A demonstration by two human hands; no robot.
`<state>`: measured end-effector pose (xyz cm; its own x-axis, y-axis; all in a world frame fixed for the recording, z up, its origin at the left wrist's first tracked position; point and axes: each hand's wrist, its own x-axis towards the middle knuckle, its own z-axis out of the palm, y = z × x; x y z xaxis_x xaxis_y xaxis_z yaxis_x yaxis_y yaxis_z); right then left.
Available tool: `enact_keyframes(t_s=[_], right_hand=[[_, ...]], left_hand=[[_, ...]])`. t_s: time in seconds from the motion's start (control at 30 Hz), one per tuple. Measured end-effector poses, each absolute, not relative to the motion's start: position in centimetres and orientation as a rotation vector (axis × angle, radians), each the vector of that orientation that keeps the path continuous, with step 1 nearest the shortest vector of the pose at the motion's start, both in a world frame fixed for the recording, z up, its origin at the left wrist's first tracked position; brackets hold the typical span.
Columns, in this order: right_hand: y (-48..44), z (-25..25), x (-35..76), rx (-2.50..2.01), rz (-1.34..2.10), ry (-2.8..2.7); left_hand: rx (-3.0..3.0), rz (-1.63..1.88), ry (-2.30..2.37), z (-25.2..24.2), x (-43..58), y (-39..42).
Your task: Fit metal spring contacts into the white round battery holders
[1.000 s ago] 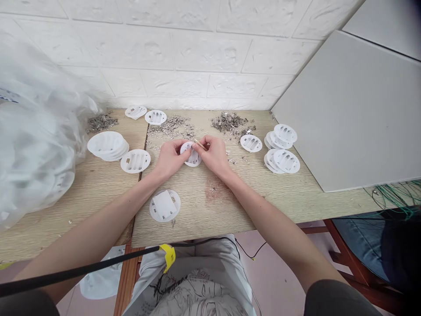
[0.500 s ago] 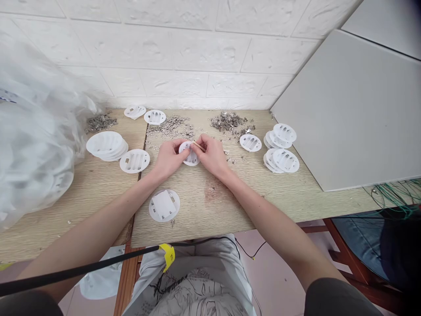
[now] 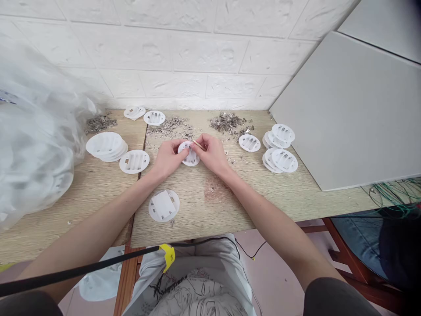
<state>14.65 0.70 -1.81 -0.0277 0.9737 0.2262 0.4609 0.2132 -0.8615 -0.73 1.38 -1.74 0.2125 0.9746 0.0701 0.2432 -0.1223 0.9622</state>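
A round white plastic battery holder (image 3: 191, 157) with slots is held at the middle of the table. My left hand (image 3: 169, 156) grips its left edge, the thumb lying over the top face. My right hand (image 3: 212, 153) is closed on a thin wooden stick (image 3: 199, 145), whose near end shows by the fingers; its tip at the holder is hidden. Beyond the hands lie a pile of small metal contacts (image 3: 173, 127) and a second pile of metal contacts (image 3: 226, 122).
Stacked white discs (image 3: 284, 160) stand at the right, more stacked discs (image 3: 105, 145) at the left. A single holder (image 3: 163, 205) lies near the front edge. A clear plastic bag (image 3: 36, 145) fills the left side; a grey panel (image 3: 358, 109) stands at the right. A black cable (image 3: 82, 270) crosses in front.
Both hands stay in almost the same place on the holder and stick. The view has shifted very slightly; nothing else has visibly moved.
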Motion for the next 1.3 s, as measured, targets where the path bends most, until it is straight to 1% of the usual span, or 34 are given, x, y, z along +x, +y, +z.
enact_keyframes(t_s=[0.3,0.8,1.3], right_hand=[[0.76,-1.87,14.62,-1.409,0.766,-1.588],[0.86,-1.98,14.93,-1.263,0.769,-1.668],[1.03,-2.03,15.21,-1.262,0.796,-1.687]], left_hand=[[1.539,1.002,1.179,-1.78,-0.73,1.42],[1.499,1.023,1.12,-1.93,-0.95,1.68],[1.485,1.029,1.114,-1.91,-0.96,1.68]])
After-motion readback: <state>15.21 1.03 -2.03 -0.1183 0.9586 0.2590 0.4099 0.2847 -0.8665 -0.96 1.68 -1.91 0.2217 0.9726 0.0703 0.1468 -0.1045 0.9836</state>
